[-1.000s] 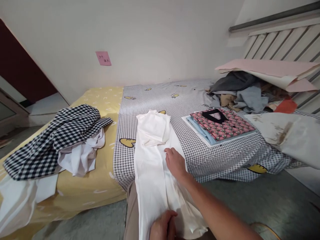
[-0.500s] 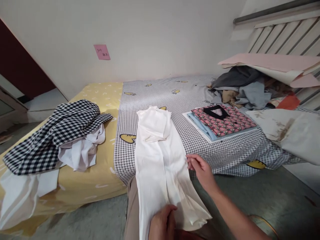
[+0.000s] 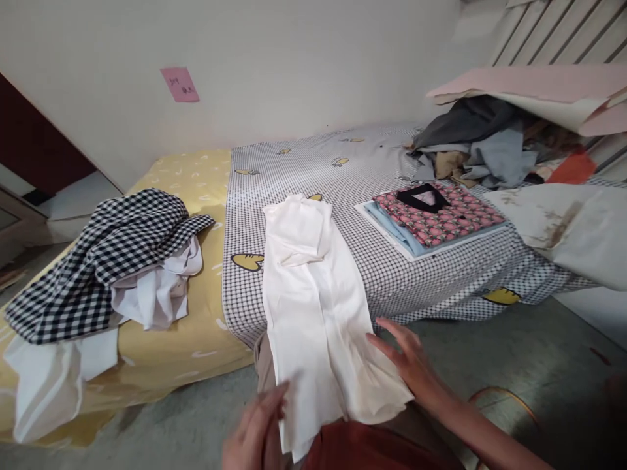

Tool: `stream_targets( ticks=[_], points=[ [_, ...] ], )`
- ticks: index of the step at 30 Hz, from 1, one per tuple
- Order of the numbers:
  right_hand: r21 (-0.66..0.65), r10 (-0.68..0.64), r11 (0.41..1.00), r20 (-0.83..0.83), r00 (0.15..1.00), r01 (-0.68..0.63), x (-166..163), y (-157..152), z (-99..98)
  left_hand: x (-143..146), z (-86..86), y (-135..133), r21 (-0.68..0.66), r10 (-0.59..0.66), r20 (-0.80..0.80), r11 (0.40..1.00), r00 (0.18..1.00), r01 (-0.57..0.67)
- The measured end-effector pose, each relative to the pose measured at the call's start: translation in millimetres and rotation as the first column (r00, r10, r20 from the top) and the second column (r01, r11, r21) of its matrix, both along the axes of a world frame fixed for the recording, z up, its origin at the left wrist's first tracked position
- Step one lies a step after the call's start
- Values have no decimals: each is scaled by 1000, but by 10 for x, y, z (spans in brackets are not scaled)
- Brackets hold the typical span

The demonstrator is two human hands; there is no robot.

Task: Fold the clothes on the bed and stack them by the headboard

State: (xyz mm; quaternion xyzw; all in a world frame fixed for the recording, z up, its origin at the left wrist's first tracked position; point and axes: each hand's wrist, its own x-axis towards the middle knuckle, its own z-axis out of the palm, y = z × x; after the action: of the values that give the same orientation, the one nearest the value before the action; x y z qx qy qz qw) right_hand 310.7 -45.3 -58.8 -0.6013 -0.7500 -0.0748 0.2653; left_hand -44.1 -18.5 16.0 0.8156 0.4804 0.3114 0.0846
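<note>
A long white garment (image 3: pixel 296 307) lies partly on the checked bed cover, its near end draped over my lap. Its far end is folded over into a flat patch; I cannot tell the exact kind of clothing. At its lower left edge is my left hand (image 3: pixel 257 424), blurred by motion, fingertips close to the cloth. Whether those fingers grip it is unclear. My right hand (image 3: pixel 406 359) is at the garment's right edge, with thumb and fingers spread and nothing held between them.
On the yellow sheet (image 3: pixel 196 339) at left lies a heap with a black-and-white checked cloth (image 3: pixel 132 261) and white cloth. At right sit a folded red patterned garment (image 3: pixel 450 219), piled dark and grey clothes (image 3: pixel 480 137) and a pink sheet (image 3: pixel 533 88).
My left hand has moved left, from the garment's lower middle to its left edge. My right hand has shifted down and right, and its fingers have spread. The view has tilted slightly downward.
</note>
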Motion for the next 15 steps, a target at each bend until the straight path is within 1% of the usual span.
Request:
stream_targets(
  ticks=[1,3,5,7,10,12,13,14,15],
  points=[
    [0,40,999,25,999,-40,-1,30,68,-85,31,113,81,17,-128,997,992,-7],
    [-26,136,991,73,988,-134,4,86,174,-177,43,328,229,53,-362,973,931,34],
    [-86,245,967,88,965,-238,11,136,258,-188,3,487,303,51,-491,946,870,115],
    [-187,351,923,48,935,-336,12,188,353,-160,-44,580,314,-15,-542,924,840,219],
    [-351,451,813,-126,884,-465,-1,278,519,-121,-46,657,291,-162,-605,867,780,405],
    [-396,453,752,-271,850,-527,-17,341,603,-113,-3,709,257,-253,-649,814,717,520],
    [-400,442,735,-331,834,-548,-28,370,626,-111,18,737,239,-296,-665,785,685,571],
    [-395,426,729,-378,822,-559,-41,395,635,-109,33,762,225,-332,-669,761,665,608],
    [-387,407,731,-415,814,-562,-54,415,635,-105,35,782,228,-358,-651,749,670,622]
  ],
)
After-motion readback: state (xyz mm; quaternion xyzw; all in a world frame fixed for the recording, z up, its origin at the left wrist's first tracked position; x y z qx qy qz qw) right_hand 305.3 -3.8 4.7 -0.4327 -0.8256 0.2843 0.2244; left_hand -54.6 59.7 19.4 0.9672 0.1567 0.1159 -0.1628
